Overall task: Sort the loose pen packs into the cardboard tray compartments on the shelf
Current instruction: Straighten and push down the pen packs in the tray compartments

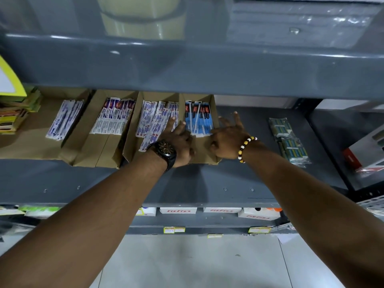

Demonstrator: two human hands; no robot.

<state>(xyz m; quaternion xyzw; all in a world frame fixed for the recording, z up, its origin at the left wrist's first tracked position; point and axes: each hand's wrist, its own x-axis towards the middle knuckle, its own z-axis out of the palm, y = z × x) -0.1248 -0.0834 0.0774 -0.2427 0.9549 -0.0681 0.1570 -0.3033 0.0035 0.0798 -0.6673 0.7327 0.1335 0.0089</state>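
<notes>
Grey steel shelf carries cardboard tray, packs filed by compartment. Left hand, fingers spread flat, presses white-blue packs. Right hand splayed, empty, beside blue packs. Looks like squaring step; next, likely fetch green packs lying well apart.

Arms: bare, no sleeves showing
Left wrist: dark wristwatch, round face, black strap
Right wrist: bracelet of white, yellow and black beads
</notes>
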